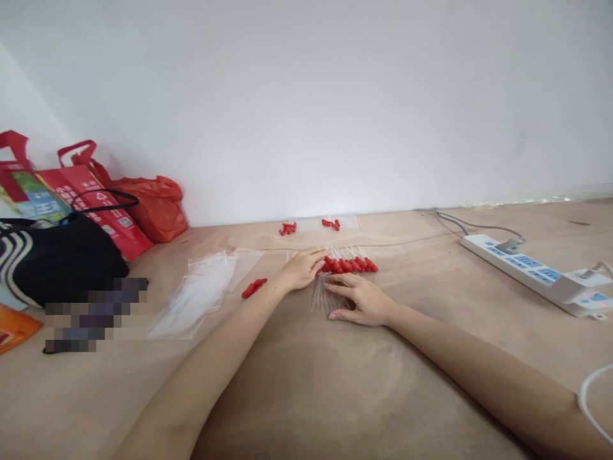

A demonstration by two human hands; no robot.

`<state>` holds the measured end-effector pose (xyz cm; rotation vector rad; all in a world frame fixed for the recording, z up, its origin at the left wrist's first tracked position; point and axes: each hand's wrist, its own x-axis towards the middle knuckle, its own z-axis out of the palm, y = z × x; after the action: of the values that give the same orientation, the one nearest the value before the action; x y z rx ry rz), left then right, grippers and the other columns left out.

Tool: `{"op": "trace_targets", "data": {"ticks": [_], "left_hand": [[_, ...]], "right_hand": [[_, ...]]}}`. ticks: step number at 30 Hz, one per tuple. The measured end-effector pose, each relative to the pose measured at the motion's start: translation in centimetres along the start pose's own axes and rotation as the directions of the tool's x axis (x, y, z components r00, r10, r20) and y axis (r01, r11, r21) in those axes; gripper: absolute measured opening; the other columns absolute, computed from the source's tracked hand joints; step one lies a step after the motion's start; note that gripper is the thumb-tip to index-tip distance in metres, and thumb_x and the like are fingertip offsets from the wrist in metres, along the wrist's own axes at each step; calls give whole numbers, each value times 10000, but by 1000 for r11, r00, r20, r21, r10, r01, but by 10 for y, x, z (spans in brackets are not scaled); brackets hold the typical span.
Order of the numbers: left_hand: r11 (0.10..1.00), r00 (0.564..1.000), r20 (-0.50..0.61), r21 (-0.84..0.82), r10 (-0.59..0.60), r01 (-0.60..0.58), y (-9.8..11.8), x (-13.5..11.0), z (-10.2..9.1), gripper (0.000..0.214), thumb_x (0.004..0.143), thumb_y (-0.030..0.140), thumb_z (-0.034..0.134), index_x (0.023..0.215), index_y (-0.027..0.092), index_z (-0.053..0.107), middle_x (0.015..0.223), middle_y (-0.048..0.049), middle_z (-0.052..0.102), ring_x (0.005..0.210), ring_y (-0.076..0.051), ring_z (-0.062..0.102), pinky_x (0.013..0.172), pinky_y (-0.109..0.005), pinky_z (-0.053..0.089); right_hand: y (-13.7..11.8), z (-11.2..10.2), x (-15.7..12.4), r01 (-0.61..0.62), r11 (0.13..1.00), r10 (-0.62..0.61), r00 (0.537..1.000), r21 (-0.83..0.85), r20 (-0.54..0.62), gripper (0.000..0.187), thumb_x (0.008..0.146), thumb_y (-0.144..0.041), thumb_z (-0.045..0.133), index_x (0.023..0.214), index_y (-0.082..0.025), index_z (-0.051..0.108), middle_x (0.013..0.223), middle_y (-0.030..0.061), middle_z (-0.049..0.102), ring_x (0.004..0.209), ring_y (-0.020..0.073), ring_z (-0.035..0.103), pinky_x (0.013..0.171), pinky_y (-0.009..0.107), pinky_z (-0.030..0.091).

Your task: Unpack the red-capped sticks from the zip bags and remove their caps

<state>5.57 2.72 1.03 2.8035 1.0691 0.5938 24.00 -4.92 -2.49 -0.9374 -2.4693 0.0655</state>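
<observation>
A row of clear droppers with red rubber bulbs (pixel 348 264) lies on the tan surface in front of me. My left hand (pixel 301 268) rests at the left end of the row, fingers curled onto the bulbs. My right hand (pixel 360 299) lies flat and open on the clear glass stems (pixel 322 295) below the bulbs. A few loose red-bulbed droppers (pixel 253 288) lie to the left of my left wrist. Two more small groups of red droppers (pixel 288 228) (pixel 331 223) sit farther back near the wall.
Clear plastic bags (pixel 201 291) lie left of the droppers. At far left stand a black striped bag (pixel 52 259), red shopping bags (pixel 90 198) and a red plastic bag (pixel 158 207). A white power strip (pixel 536 271) with cables lies at right.
</observation>
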Motion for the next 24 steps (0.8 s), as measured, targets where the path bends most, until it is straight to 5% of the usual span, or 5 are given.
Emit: {"op": "trace_targets", "data": {"ticks": [15,24], "left_hand": [[998,999,7,-49,50,-50,-4,4,-3,180,738,172,468,895,191,553,891,-18,604,791,-154,561,760,-280,447],[999,988,-155,-42,-16,10,1,2,-3,149,800,217,426,844,160,555,845,-46,605,799,-165,561,753,-304,451]], "right_hand": [[-2,5,7,-11,999,11,1000,40,0,580,772,-514,476,1206,-130,467,1214,148,481,1118,238,412,921,408,380],[-1,5,1,-27,999,34,979,35,-202,478,745,-500,529,1087,-166,551,995,102,572,924,200,514,796,360,435]]}}
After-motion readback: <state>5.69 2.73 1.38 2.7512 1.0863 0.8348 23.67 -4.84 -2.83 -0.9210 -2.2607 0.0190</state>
